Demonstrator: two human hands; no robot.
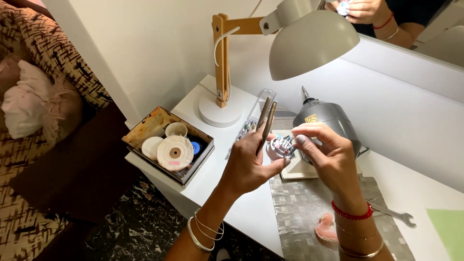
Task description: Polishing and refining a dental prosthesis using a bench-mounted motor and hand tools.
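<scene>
Left hand (249, 162) clamps two metal rods (266, 121) and a small bur holder (280, 146) (round). Right hand (328, 154) fingertips pinch together above the holder

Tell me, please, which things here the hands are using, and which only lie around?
In use:
left hand holding two thin metal tools and a small round holder of bits
right hand at the holder

Lying about:
desk lamp
box of polishing wheels
grey motor
wrench
pink piece
</scene>
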